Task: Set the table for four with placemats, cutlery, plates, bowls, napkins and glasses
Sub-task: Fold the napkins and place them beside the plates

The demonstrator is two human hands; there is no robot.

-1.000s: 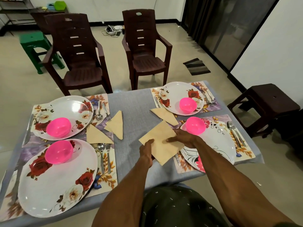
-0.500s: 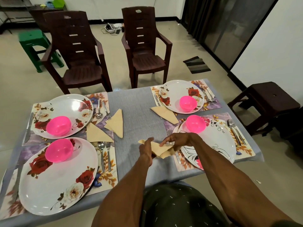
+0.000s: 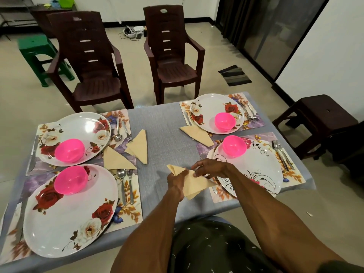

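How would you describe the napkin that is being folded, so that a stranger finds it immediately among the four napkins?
On the grey table, look at the near edge, just left of the plate with the black swirl pattern. The beige napkin there is held by both hands. The other three lie flat as finished triangles; this one alone is lifted and only partly folded.

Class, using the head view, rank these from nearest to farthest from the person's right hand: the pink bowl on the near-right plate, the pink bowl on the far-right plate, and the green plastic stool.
1. Pink bowl on the near-right plate, just beyond the right hand.
2. Pink bowl on the far-right plate, farther back.
3. Green plastic stool, far left on the floor.
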